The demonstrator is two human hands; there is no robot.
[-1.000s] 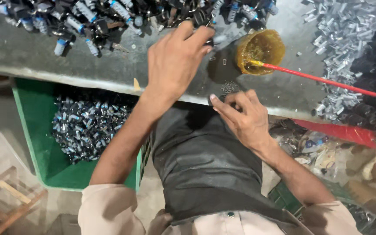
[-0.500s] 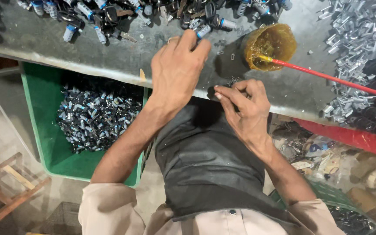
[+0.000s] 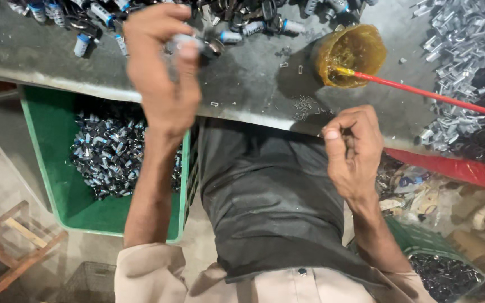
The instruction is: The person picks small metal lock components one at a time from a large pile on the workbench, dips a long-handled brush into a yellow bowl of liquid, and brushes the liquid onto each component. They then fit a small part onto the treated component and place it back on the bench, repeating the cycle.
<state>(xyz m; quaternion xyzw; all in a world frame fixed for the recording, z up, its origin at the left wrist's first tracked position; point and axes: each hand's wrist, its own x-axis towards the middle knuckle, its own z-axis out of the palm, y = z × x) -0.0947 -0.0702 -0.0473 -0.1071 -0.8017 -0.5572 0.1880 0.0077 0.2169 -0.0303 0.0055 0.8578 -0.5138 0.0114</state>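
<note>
Head view, looking down at a grey metal table (image 3: 254, 95). Left hand (image 3: 164, 78) up over the near edge of the table, fingers closed around a small silver and dark metal part (image 3: 189, 44), blurry. Right hand (image 3: 352, 148) just below the table edge, fingers curled in, thumb up; cannot tell if anything small sits inside. On the table past the left hand, a heap of little metal pieces with blue ends (image 3: 102, 22). On the table above the right hand, a yellow cup (image 3: 350, 55) with a red stick (image 3: 422, 92) lying in it. At the far right of the table, a pile of shiny silver clips (image 3: 461, 50). Under the table, below the left arm, a green bin (image 3: 57, 185) full of small metal parts.
</note>
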